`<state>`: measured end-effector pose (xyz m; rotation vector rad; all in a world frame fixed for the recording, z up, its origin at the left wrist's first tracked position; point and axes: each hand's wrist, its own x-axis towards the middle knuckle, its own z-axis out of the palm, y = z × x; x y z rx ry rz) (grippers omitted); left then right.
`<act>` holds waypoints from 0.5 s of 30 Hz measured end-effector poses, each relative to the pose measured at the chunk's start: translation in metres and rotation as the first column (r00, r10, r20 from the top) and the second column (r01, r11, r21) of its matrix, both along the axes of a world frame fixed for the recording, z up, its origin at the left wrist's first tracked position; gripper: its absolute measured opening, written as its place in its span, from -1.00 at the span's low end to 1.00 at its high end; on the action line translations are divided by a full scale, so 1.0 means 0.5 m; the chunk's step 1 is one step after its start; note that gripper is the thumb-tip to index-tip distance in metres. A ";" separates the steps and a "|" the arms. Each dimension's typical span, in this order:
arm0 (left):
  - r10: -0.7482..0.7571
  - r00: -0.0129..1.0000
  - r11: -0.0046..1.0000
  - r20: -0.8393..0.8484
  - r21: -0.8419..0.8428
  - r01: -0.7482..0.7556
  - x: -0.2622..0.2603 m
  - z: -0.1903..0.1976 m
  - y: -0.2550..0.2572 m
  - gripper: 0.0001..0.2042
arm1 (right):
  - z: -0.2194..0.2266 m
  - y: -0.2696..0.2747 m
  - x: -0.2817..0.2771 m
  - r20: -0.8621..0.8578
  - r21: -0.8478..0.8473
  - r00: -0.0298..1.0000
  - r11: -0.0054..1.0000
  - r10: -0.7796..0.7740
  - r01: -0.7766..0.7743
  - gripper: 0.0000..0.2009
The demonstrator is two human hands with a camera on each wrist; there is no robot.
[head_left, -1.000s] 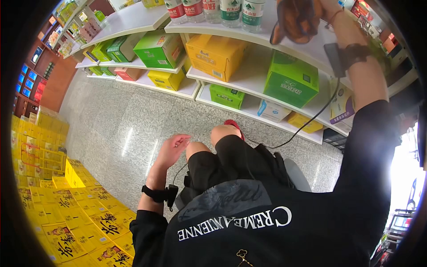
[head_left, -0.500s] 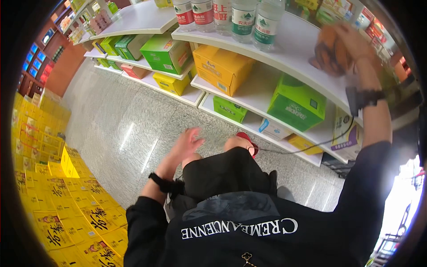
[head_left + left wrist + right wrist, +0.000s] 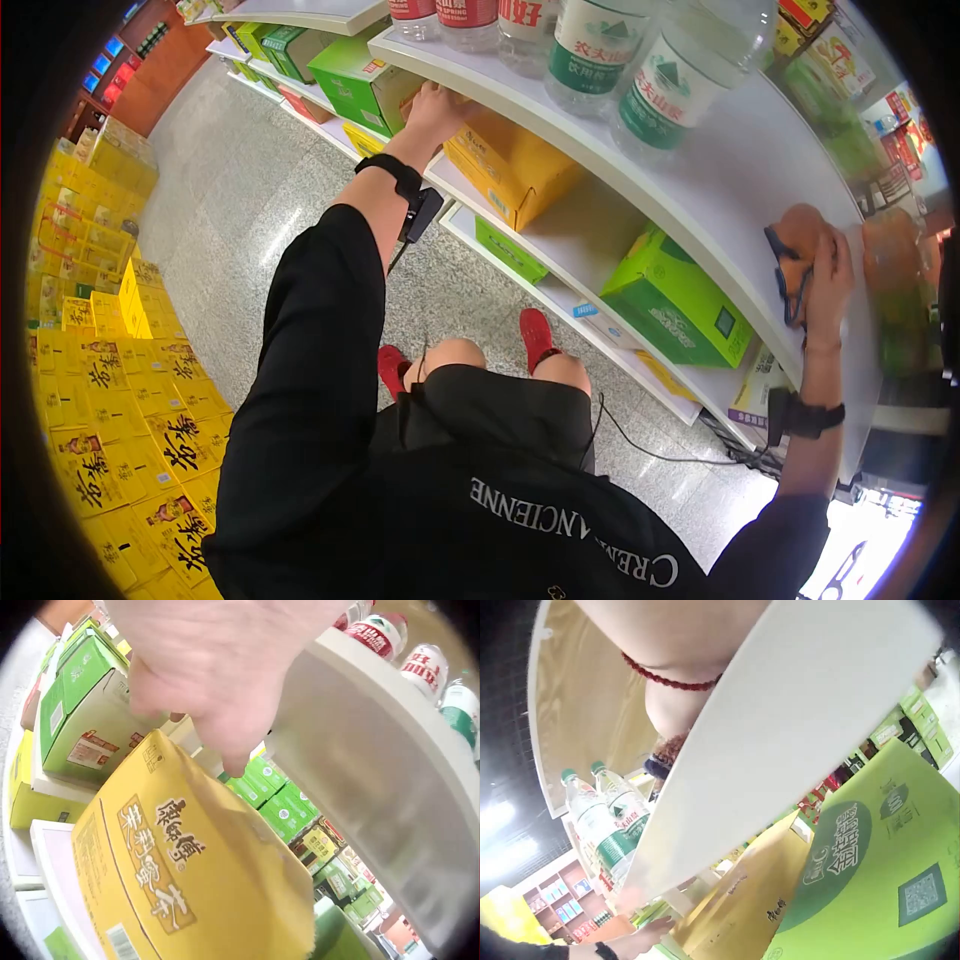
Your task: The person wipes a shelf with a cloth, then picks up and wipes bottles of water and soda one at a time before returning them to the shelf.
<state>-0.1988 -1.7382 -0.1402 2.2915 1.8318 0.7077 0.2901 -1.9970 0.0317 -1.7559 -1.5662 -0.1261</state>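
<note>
My right hand (image 3: 832, 275) holds a bunched brown-orange cloth with dark edging (image 3: 795, 255) against the white top shelf (image 3: 730, 210), near its right end. In the right wrist view a brown, fuzzy bit of the cloth (image 3: 673, 750) shows past the shelf edge. My left hand (image 3: 437, 112) reaches under the top shelf to the upper left end of a yellow drink carton (image 3: 500, 165) on the shelf below. From the left wrist, that hand (image 3: 217, 667) is right over the top edge of the carton (image 3: 187, 847), its fingertips partly hidden.
Water bottles (image 3: 590, 50) stand along the top shelf, left of the cloth. Green cartons (image 3: 675, 295) (image 3: 360, 85) flank the yellow one. Yellow boxes (image 3: 120, 420) are stacked across the aisle on the left. A cable (image 3: 660, 458) trails by the right wrist over the grey floor (image 3: 330, 190).
My left hand has gone from above the knees forward to the yellow carton. The right hand has moved with the cloth toward the shelf's right end, and the view has shifted closer to the bottles.
</note>
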 end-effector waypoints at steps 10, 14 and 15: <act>-0.103 0.976 0.993 0.194 -0.028 0.111 -0.003 -0.067 0.042 -0.44 | -0.012 -0.008 0.003 0.038 -0.009 0.999 0.999 0.035 -0.034 -0.75; -0.073 0.989 0.995 0.125 -0.055 0.081 0.000 -0.052 0.026 -0.45 | -0.015 -0.007 0.001 0.010 0.006 0.999 0.999 0.031 -0.031 -0.72; -0.055 0.988 0.998 0.145 -0.004 0.056 0.001 -0.061 0.022 -0.44 | -0.015 -0.008 0.003 0.027 -0.016 1.000 1.000 -0.004 0.004 -0.69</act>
